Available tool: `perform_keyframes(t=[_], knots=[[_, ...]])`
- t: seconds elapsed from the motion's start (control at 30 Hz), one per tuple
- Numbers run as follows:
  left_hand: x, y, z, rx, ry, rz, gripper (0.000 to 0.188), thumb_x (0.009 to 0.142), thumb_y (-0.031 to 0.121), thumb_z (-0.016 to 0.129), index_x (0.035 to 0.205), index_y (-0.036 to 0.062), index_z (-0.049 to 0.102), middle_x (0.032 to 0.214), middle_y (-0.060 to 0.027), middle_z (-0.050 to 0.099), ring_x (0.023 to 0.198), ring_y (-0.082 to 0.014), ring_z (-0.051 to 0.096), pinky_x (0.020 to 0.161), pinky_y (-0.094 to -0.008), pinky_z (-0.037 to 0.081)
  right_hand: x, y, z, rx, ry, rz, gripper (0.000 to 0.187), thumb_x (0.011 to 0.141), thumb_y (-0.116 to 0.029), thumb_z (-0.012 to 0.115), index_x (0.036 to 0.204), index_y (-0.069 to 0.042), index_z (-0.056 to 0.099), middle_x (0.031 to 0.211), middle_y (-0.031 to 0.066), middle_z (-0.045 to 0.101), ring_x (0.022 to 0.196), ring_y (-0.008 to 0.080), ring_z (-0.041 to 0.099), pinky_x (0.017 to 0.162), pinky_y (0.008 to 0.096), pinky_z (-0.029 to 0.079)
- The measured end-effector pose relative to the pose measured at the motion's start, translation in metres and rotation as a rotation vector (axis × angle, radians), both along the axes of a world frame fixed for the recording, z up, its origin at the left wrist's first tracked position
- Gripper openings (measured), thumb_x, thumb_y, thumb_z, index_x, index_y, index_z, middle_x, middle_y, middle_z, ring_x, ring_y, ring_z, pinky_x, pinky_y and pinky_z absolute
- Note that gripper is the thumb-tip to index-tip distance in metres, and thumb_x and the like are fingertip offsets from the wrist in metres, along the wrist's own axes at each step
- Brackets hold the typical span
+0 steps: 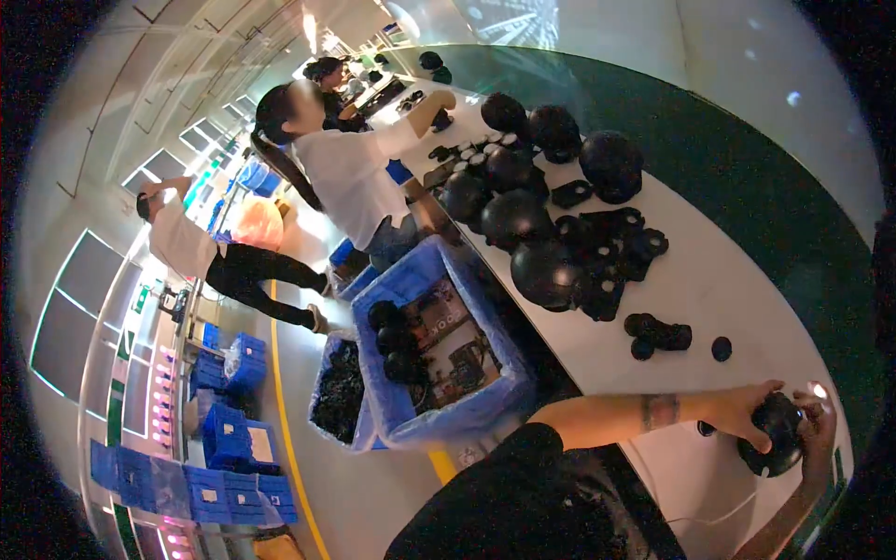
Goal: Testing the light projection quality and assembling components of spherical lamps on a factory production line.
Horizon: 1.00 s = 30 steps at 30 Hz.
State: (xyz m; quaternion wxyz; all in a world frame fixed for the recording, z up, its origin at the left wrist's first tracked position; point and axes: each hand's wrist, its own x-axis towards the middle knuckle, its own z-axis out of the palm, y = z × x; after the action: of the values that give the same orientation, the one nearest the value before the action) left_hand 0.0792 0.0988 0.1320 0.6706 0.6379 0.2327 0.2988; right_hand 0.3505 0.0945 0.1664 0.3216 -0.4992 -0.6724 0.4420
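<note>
At the near right end of the white table, both my hands hold a glossy black dome-shaped shell (773,437). My left hand (747,409) grips its left side, with the thumb laid over the surface. The fingers of my right hand (819,431) wrap round the opposite side. A small bright spot shines by the right fingertips; what makes it is unclear. Beside my left wrist, a small dark round piece (707,427) is partly hidden. Farther up lie a small black disc (721,349) and a cluster of small black parts (657,336).
Several black domes (518,220) and flat black parts (611,252) cover the middle of the white table (747,280). A blue lined crate (448,425) stands left of it, beside a smaller bin of black pieces (342,392). A co-worker in white (350,177) works farther along; another person (201,243) stands in the aisle.
</note>
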Motion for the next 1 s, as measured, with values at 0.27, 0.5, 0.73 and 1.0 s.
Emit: perform_keyframes(t=[0.27,0.5,0.73,1.0], knots=[[-0.006,-0.003,0.007,-0.013,0.048,-0.007,0.134,0.054,0.057,0.088,0.148,-0.0062,0.017,0.139,-0.0261,0.046,0.131,-0.0379,0.044,0.111,-0.0432,0.034,-0.031,-0.012,0.033,-0.160,0.106,0.018,0.079,0.074,-0.059,0.075,0.124,-0.002,0.055,0.118,0.0118,0.058,0.115,0.0241,0.057,0.102,0.0388,0.042],[-0.023,-0.023,0.024,-0.241,-0.004,-0.037,0.098,0.073,0.027,0.086,0.147,0.0029,0.026,0.136,-0.0104,0.047,0.125,-0.0219,0.045,0.109,-0.0395,0.037,-0.034,-0.015,0.019,-0.052,-0.116,0.030,0.049,0.078,-0.021,0.076,0.119,-0.001,0.061,0.116,0.0056,0.064,0.100,0.0170,0.062,0.092,0.0337,0.049],[-0.015,-0.019,0.021,-0.137,0.025,-0.085,0.113,0.069,0.027,0.089,0.149,-0.0048,0.017,0.142,-0.0169,0.039,0.133,-0.0258,0.040,0.111,-0.0376,0.034,-0.029,-0.028,0.048,0.017,0.137,0.129,0.028,0.084,-0.020,0.074,0.106,-0.003,0.070,0.128,0.0138,0.058,0.125,0.0251,0.051,0.108,0.0374,0.038],[-0.014,-0.015,0.020,-0.201,-0.010,-0.072,0.117,0.066,0.032,0.091,0.151,-0.0003,0.017,0.143,-0.0151,0.039,0.131,-0.0253,0.041,0.109,-0.0373,0.036,-0.031,-0.030,0.055,-0.130,0.035,0.032,0.044,0.080,-0.025,0.077,0.117,-0.003,0.066,0.125,0.0129,0.060,0.121,0.0238,0.055,0.103,0.0350,0.042]])
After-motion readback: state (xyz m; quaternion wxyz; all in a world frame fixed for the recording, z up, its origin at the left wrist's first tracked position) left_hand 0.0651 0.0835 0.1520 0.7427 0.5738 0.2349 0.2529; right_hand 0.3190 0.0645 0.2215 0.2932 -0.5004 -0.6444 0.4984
